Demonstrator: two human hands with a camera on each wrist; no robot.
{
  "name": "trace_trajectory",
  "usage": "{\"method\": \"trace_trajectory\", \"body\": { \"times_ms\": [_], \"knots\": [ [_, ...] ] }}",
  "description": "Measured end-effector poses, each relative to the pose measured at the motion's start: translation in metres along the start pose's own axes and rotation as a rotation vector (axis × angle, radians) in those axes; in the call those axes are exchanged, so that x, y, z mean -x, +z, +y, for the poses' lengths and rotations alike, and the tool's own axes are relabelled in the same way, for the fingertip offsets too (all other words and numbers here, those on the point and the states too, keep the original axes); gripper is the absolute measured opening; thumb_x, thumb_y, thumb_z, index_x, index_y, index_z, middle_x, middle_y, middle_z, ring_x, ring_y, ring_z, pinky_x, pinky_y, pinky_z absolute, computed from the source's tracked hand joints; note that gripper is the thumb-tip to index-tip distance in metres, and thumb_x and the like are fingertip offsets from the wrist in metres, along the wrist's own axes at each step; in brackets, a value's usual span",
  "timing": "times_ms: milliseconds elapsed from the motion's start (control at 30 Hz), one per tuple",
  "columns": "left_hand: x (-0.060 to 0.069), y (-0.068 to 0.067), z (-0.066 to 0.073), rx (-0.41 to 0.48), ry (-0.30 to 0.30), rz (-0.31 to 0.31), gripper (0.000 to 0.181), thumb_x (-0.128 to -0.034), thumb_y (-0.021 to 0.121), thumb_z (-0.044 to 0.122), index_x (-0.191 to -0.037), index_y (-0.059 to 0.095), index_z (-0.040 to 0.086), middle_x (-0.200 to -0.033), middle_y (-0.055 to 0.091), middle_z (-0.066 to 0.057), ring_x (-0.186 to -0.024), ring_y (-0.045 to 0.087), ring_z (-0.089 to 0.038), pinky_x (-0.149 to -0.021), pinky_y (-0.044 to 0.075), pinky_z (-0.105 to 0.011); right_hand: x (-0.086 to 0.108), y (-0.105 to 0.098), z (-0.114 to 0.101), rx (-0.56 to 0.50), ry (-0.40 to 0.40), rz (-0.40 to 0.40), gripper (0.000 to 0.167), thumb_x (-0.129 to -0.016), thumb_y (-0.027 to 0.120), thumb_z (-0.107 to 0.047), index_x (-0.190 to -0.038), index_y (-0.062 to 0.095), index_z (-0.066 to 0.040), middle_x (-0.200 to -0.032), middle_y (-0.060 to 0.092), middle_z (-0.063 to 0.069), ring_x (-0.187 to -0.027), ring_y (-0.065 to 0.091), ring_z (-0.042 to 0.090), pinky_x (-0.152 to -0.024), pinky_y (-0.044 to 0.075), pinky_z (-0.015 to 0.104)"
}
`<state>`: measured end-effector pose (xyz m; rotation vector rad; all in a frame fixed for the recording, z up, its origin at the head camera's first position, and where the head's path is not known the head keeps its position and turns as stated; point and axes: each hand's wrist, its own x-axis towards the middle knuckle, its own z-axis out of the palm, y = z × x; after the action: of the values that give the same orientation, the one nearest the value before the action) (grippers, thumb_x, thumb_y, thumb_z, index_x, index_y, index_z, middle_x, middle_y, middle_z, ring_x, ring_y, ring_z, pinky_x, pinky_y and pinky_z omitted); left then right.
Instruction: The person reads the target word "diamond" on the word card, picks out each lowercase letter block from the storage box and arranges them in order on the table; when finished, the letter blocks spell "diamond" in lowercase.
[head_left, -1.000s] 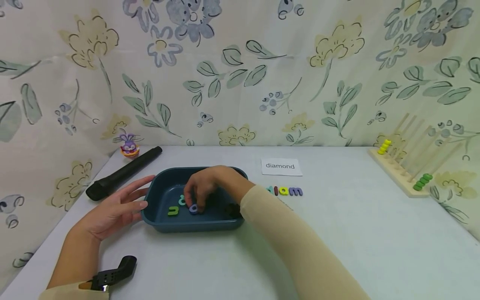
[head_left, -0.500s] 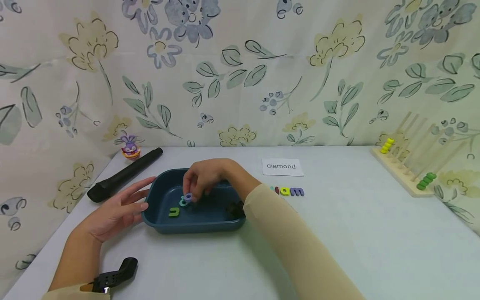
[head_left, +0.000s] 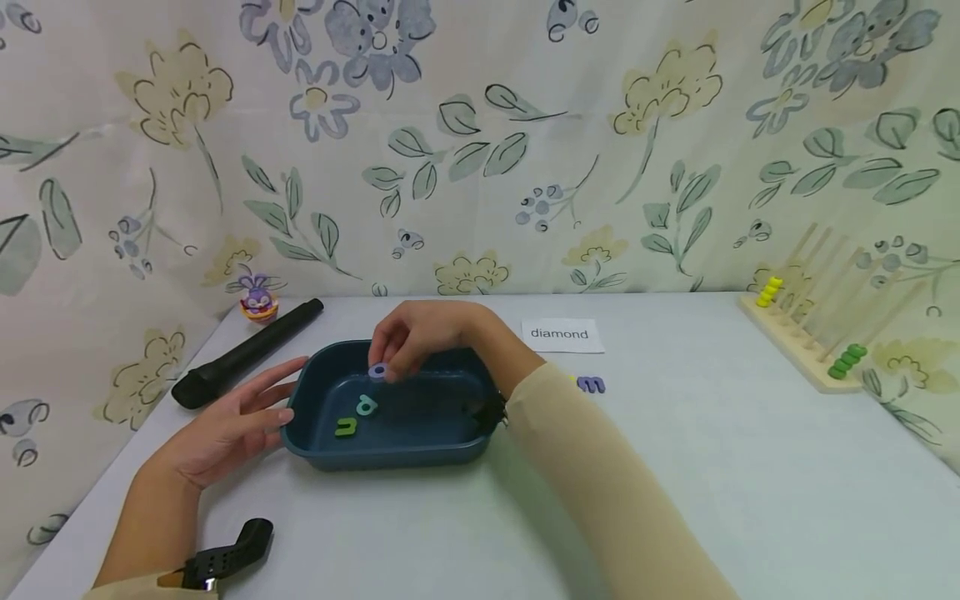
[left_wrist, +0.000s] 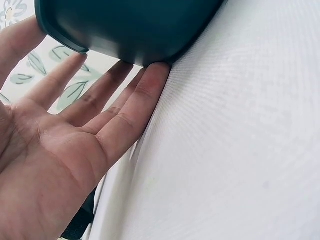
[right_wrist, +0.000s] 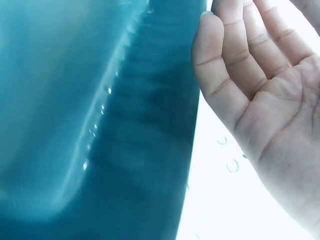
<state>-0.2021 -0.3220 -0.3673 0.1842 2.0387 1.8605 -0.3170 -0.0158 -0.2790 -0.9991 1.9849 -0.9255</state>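
Note:
In the head view my right hand (head_left: 420, 333) pinches a lavender ring-shaped letter, like an o (head_left: 378, 372), between thumb and fingers above the far side of a dark blue tray (head_left: 397, 458). On the tray's floor lie a teal letter (head_left: 366, 406) and a green letter like an n or u (head_left: 346, 427). My left hand (head_left: 232, 433) touches the tray's left end with extended fingers; the left wrist view shows these fingertips against the tray wall (left_wrist: 125, 30). In the right wrist view the fingers (right_wrist: 207, 45) bend beside the tray wall, and the letter is out of sight.
A card reading "diamond" (head_left: 562, 335) lies behind a purple letter m (head_left: 591, 384); my right sleeve hides most of that letter row. A wooden peg abacus (head_left: 806, 346) stands at right. A black microphone-like object (head_left: 247, 354) and a purple bunny figure (head_left: 258, 300) are at left.
My right hand has lifted the lavender letter from the tray floor, moving up and away toward the far rim. The teal letter is now uncovered. My left hand stays at the tray.

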Motion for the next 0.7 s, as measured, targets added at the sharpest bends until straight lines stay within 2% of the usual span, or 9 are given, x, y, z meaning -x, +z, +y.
{"method": "trace_trajectory", "body": {
  "times_ms": [233, 467, 700],
  "knots": [
    [0.0, 0.0, -0.001, -0.012, 0.001, 0.011, 0.074, -0.1042, 0.059, 0.015, -0.165, 0.022, 0.033, -0.172, 0.006, -0.022, -0.119, 0.06, 0.003, -0.097, 0.058, -0.031, 0.017, -0.006, -0.005, 0.002, -0.007, 0.047, 0.023, -0.09, 0.077, -0.01, -0.112, 0.07, -0.01, -0.099, 0.07, 0.006, -0.092, 0.068, 0.02, -0.083, 0.06, 0.032],
    [0.0, 0.0, -0.002, 0.016, 0.013, -0.006, 0.074, -0.1041, 0.058, 0.011, -0.165, 0.022, 0.032, -0.172, 0.003, -0.023, -0.119, 0.06, 0.005, -0.097, 0.057, -0.031, 0.033, -0.012, -0.007, 0.023, -0.013, 0.084, 0.025, -0.09, 0.076, -0.012, -0.114, 0.069, -0.011, -0.101, 0.067, 0.007, -0.093, 0.065, 0.022, -0.083, 0.059, 0.032],
    [0.0, -0.001, -0.002, 0.015, 0.014, -0.004, 0.073, -0.1045, 0.057, 0.012, -0.165, 0.023, 0.033, -0.171, 0.004, -0.023, -0.12, 0.061, 0.003, -0.096, 0.058, -0.031, 0.053, -0.019, -0.008, 0.046, -0.005, 0.136, 0.025, -0.091, 0.076, -0.015, -0.115, 0.069, -0.014, -0.101, 0.07, 0.01, -0.091, 0.068, 0.03, -0.081, 0.059, 0.034]
  ]
}}
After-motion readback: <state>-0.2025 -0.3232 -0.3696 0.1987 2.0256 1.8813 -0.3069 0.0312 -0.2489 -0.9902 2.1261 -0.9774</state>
